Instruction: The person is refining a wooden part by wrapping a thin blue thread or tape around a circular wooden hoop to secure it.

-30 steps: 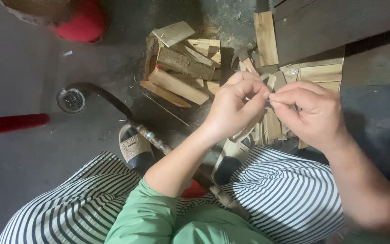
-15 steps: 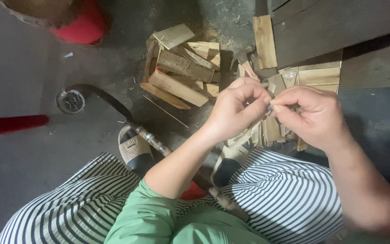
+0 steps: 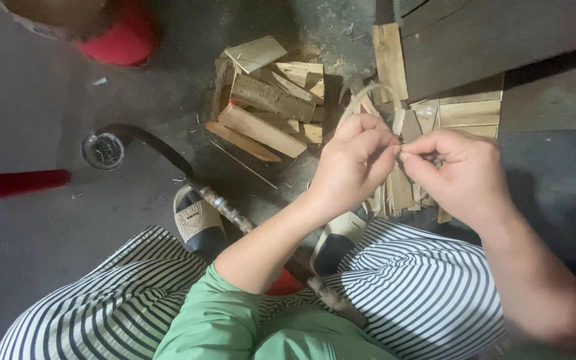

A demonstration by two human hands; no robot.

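Dark concrete floor (image 3: pixel 48 267) below you, split wood pile (image 3: pixel 268 100) ahead. Just right of that pile, your left hand (image 3: pixel 355 167) and right hand (image 3: pixel 461 173) pinch a thin pale strip (image 3: pixel 378 90), bending it; steady, even tension seems needed.

We count 2 hands: left hand (image 3: pixel 355 167) and right hand (image 3: pixel 458 175), both pinching 1 thin pale strip (image 3: pixel 376 93) that arcs above them. 2 sandals on the floor: one (image 3: pixel 195 223) by the left knee, one (image 3: pixel 340 239) under the left wrist. 1 pile of split wood blocks (image 3: pixel 271 100), approx. 7-8 pcs; exact no. hard to tell as they overlap. 1 round floor drain (image 3: pixel 103 150). 1 curved blade w/ wrapped handle (image 3: pixel 225 207). 1 red bar (image 3: pixel 15 185) at left edge, 1 red tub (image 3: pixel 118 40) top left. Flat slats at right: too overlapped to count.
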